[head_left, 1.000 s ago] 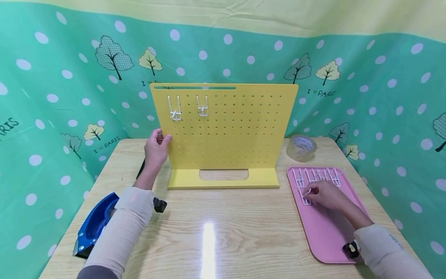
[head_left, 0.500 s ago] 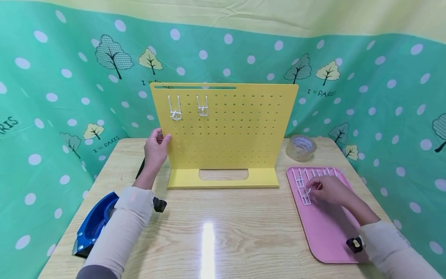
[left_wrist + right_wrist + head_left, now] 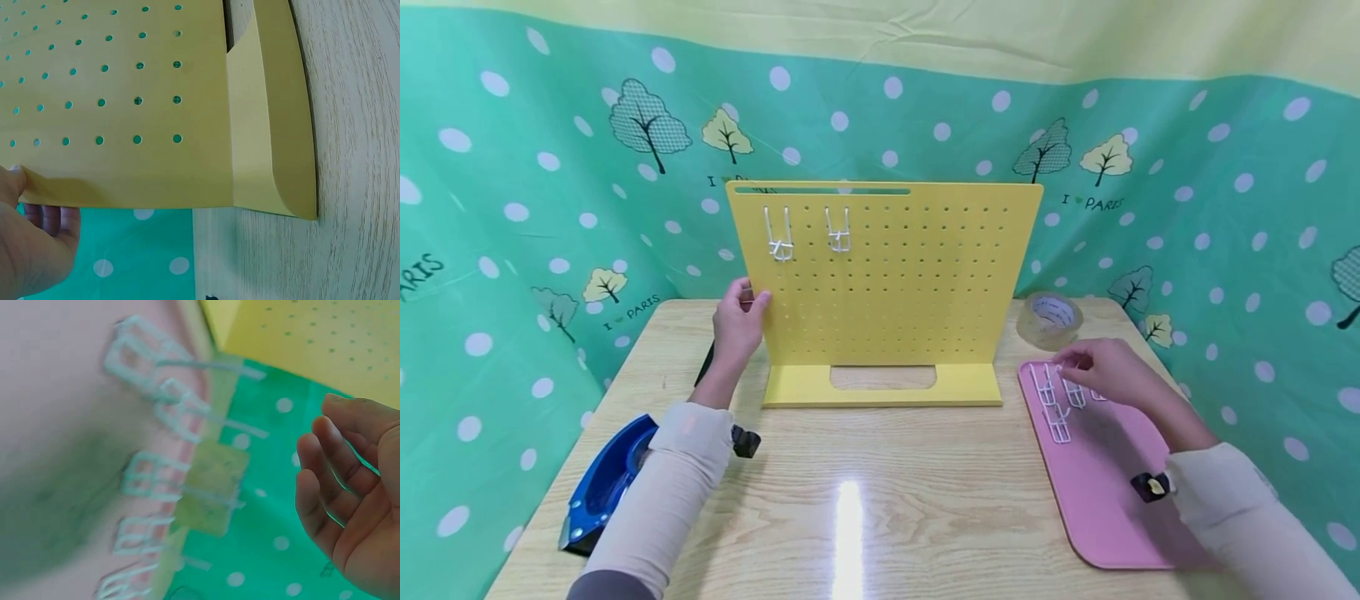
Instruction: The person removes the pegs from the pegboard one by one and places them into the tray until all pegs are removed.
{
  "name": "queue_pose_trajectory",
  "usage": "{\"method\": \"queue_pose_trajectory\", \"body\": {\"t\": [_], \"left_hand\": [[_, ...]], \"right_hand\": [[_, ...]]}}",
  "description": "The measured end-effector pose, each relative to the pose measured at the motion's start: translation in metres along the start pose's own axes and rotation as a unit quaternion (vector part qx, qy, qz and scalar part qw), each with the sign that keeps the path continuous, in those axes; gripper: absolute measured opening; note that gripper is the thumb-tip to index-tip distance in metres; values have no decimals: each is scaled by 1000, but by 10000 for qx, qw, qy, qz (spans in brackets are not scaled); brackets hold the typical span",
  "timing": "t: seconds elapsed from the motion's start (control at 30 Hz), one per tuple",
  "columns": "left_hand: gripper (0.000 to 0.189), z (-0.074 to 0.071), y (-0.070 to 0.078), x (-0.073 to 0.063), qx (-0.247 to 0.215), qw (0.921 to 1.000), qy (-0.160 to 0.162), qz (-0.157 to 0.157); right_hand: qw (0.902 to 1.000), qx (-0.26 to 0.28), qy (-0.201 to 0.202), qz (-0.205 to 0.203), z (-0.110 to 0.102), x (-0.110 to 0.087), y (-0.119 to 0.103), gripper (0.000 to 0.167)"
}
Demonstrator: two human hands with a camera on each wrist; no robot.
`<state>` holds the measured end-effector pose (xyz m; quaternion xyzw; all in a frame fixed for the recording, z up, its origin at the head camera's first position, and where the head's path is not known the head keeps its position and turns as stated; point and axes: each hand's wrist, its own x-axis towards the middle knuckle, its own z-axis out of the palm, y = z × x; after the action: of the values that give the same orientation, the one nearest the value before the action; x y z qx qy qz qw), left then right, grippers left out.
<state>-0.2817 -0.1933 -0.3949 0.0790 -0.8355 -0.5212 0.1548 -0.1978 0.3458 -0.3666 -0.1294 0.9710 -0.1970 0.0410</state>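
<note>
A yellow pegboard (image 3: pixel 895 325) stands upright on its base on the wooden table. My left hand (image 3: pixel 737 329) grips its left edge, thumb on the front and the other fingers behind. Two white wire hooks (image 3: pixel 781 250) hang near the board's top left. On the pink tray (image 3: pixel 1120 517) lie several more white wire hooks (image 3: pixel 1058 429). My right hand (image 3: pixel 1108 371) is over the tray's far end, close above the hooks and hiding some of them. In the right wrist view its fingers (image 3: pixel 325 506) are loosely bent with nothing between them.
Behind the tray, a roll of clear tape (image 3: pixel 1051 321) sits on the table (image 3: pixel 925 500). A blue curved object (image 3: pixel 598 475) lies at the left, partly behind my left sleeve. Dotted green cloth (image 3: pixel 880 108) hangs around the back and sides.
My right hand has drawn away from the near hook and moved to the tray's far end. That hook stays on the tray. My left hand has kept its place on the board's edge.
</note>
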Motion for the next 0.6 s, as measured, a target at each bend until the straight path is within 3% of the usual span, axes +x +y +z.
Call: {"method": "queue_pose_trajectory", "body": {"t": [0.3,0.6], "left_hand": [[37,1,1,-2,24,10000,-26,14],[37,0,0,-2,27,10000,-6,77]], "right_hand": [[9995,220,210,-81,0,28,-41,23],[9935,443,659,-810,8,60,-89,21]]}}
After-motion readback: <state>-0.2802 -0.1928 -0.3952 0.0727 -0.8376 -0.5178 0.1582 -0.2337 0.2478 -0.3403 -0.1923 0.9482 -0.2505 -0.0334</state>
